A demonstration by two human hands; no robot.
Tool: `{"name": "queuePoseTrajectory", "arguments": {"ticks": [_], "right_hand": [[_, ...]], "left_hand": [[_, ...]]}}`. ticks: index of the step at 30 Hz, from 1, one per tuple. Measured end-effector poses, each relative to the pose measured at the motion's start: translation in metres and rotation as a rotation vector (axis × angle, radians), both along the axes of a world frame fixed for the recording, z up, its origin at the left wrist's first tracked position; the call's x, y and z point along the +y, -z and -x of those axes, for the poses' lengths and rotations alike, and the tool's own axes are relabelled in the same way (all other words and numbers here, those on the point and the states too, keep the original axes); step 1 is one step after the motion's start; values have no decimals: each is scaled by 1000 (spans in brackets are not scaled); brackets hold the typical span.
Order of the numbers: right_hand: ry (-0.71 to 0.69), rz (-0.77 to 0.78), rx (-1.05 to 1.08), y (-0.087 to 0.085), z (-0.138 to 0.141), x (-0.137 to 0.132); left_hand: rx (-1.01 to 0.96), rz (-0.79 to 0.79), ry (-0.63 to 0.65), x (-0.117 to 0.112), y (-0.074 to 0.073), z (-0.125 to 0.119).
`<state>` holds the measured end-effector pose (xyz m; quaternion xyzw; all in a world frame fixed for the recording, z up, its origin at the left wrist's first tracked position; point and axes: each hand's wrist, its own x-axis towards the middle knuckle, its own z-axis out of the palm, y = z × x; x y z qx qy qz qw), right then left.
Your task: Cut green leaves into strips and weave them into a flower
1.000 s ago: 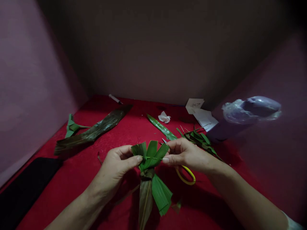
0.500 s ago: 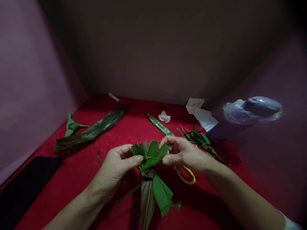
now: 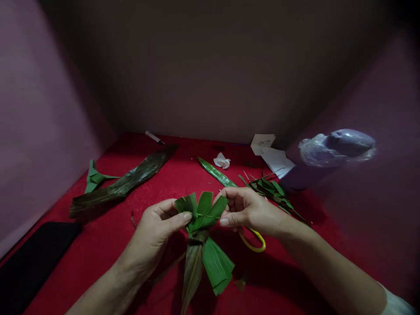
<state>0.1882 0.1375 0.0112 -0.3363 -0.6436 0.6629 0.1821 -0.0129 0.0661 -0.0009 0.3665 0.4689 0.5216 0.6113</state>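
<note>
Head view, from the left: a black mat (image 3: 33,258) lies at the near edge of the red cloth (image 3: 98,238), with a small folded green scrap (image 3: 93,179) and a long dark leaf (image 3: 124,186) farther back and a pen (image 3: 154,138) by the wall. The left hand (image 3: 154,232) is closed in a pinch, thumb over fingers, on the left side of the leaf bundle (image 3: 201,214), which is held just above the cloth in the middle of the scene. Its upper part is already folded into several loops that fan out, and a thin sliver (image 3: 205,215) runs across their base as if pinning them. The lower tails (image 3: 215,264) hang loose and uneven, so by the look of it the folding is well on while the bottom is unfinished. The bundle's long axis runs from far to near: the fan points away from the person, the tails point back toward them. The right hand (image 3: 249,212) grips the right loop, fingers curled shut about it. A yellow scissors handle (image 3: 254,243) shows under that hand; whether the hand holds it I cannot tell. Behind lie a narrow green leaf (image 3: 215,172), a crumpled tissue (image 3: 221,161), leaf cuttings (image 3: 272,190), paper cards (image 3: 272,155) and a purple wrapped bottle (image 3: 334,146)
</note>
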Motion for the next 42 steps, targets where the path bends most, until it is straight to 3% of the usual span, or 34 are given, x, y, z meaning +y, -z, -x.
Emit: {"name": "queuePoseTrajectory", "arguments": {"ticks": [2,4,6,7,9,12,21,24,27,29,32,35,38,42], "right_hand": [[74,-356,12,-6,0,-5],[162,-869,63,-11,-2,-12],[208,-1287,89,-15,-6,-17],[211,-1430,86,-15,-8,-20],[180,-1599,63,-14,-12,-23],[128,-1681,45,-10,-15,-24],[139,-1677,63,-5,-14,-21],[124,-1691,94,-2,-11,-18],[125,-1597,114,1,-7,-16],[108,-1448,114,1,-4,-16],[82,-1138,65,-2,0,-18],[161,-847,22,-7,2,-20],[228,-575,-15,-10,7,-22],[174,-162,-62,-8,15,-24]], "left_hand": [[151,-166,-111,-6,-4,2],[365,-458,-231,-13,-9,5],[564,-713,-249,-22,-12,7],[635,-734,-262,-25,-13,7],[732,-700,-335,-31,-12,8],[833,-754,-397,-34,-7,8],[1023,-1068,-215,-28,-3,24],[948,-1032,-169,-26,-7,23],[803,-894,-171,-22,-13,16],[679,-752,-223,-19,-15,10],[489,-415,-290,-13,-17,6],[270,-125,-221,-7,-16,5],[138,11,-91,-3,-12,5],[118,97,-26,-1,-4,1]]}}
